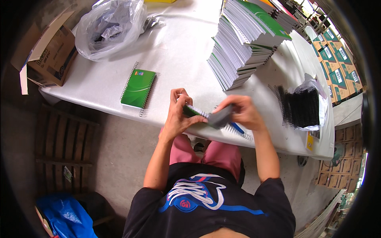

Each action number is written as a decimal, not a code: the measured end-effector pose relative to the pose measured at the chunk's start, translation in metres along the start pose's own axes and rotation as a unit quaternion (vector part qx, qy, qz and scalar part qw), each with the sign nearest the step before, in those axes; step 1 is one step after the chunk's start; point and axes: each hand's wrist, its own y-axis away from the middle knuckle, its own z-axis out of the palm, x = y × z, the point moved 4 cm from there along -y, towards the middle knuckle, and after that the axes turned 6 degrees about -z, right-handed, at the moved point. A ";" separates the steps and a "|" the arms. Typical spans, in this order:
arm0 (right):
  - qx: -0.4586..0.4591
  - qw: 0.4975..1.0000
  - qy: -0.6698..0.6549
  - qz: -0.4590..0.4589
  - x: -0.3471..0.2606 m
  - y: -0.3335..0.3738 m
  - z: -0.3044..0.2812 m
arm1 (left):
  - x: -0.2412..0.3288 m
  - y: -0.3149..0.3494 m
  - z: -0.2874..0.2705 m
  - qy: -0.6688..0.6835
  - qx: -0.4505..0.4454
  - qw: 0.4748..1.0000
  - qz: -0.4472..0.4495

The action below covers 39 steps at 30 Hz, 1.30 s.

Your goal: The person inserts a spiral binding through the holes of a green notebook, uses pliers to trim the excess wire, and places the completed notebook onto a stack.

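Note:
At the table's near edge, my left hand [174, 117] is closed on a small green notebook [192, 112], seen nearly edge-on with its white pages showing. My right hand [248, 113], blurred by motion, grips a dark grey object [220, 117] against the notebook's right end. What kind of object this is, I cannot make out. Below the right hand lie a blue slender object [237, 127] and a wire spiral [247, 137], both partly hidden. To the left, a green spiral notebook [137, 89] rests flat, with coil ends sticking out past both ends.
Tall stacks of notebooks [240, 47] stand at the back right of the white-covered table [180, 51]. Black wire spirals [303, 107] lie bundled at the right. A clear plastic bag [107, 33] and a cardboard box [53, 55] sit at the left; stacked cartons [337, 63] rise beyond.

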 end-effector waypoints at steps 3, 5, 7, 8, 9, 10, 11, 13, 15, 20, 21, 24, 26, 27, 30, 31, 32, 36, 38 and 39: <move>0.031 0.980 0.186 0.054 0.021 -0.007 0.001 | 0.002 0.002 0.002 0.002 -0.008 1.000 0.005; 0.090 0.996 -0.012 0.022 0.027 -0.005 -0.007 | 0.003 -0.001 0.002 -0.011 -0.006 0.999 0.035; 0.053 0.994 0.059 -0.076 0.002 -0.016 0.012 | -0.009 -0.001 0.001 0.053 0.000 0.999 0.011; 0.020 0.980 0.174 -0.099 -0.001 -0.021 0.018 | -0.014 0.001 0.001 0.084 0.000 0.997 0.000; 0.047 0.964 0.258 -0.033 0.009 -0.025 0.013 | -0.013 -0.002 0.004 0.102 0.012 0.995 0.007; 0.083 0.953 0.289 -0.029 0.013 -0.029 0.007 | -0.013 -0.002 0.006 0.116 0.011 0.993 -0.005; 0.092 0.961 0.261 -0.027 0.012 -0.025 0.003 | -0.012 0.000 0.007 0.131 0.010 0.991 -0.018; 0.058 0.991 0.104 -0.057 -0.001 -0.029 0.012 | -0.014 0.002 0.005 0.138 0.015 0.989 -0.041; -0.006 0.983 0.157 -0.096 -0.019 -0.034 0.025 | -0.013 0.000 0.004 0.140 0.008 0.987 -0.079; 0.083 0.986 0.134 0.062 0.019 -0.038 0.003 | -0.008 -0.002 0.006 0.097 0.001 0.993 -0.073; 0.050 0.992 0.113 -0.019 0.005 -0.039 0.015 | -0.010 -0.002 0.006 0.100 -0.002 0.991 -0.088; 0.030 0.941 0.326 -0.085 -0.003 -0.048 0.032 | -0.014 0.004 -0.001 0.110 -0.002 0.990 -0.094; 0.108 0.934 0.341 0.003 0.018 -0.052 0.012 | -0.015 0.000 0.005 0.133 -0.010 0.986 -0.103; 0.116 0.953 0.280 -0.002 0.010 -0.053 0.017 | -0.018 0.000 0.004 0.167 0.001 0.980 -0.111; 0.064 0.957 0.229 -0.166 -0.020 -0.051 0.043 | -0.020 0.002 0.006 0.222 -0.001 0.968 -0.121; 0.075 0.949 0.280 -0.125 -0.010 -0.051 0.040 | -0.021 0.001 0.009 0.154 -0.030 0.981 -0.111; 0.087 0.937 0.328 -0.081 0.004 -0.049 0.034 | -0.022 0.002 0.010 0.086 -0.061 0.990 -0.096; 0.144 0.936 0.314 -0.069 -0.002 -0.026 0.010 | -0.017 0.005 0.001 0.124 -0.020 0.991 -0.054; 0.237 0.918 0.302 -0.098 -0.015 0.007 -0.014 | -0.028 0.009 -0.004 0.256 0.017 0.962 -0.098; 0.294 0.894 0.335 -0.037 -0.015 0.030 -0.031 | -0.029 0.011 -0.010 0.272 0.020 0.958 -0.089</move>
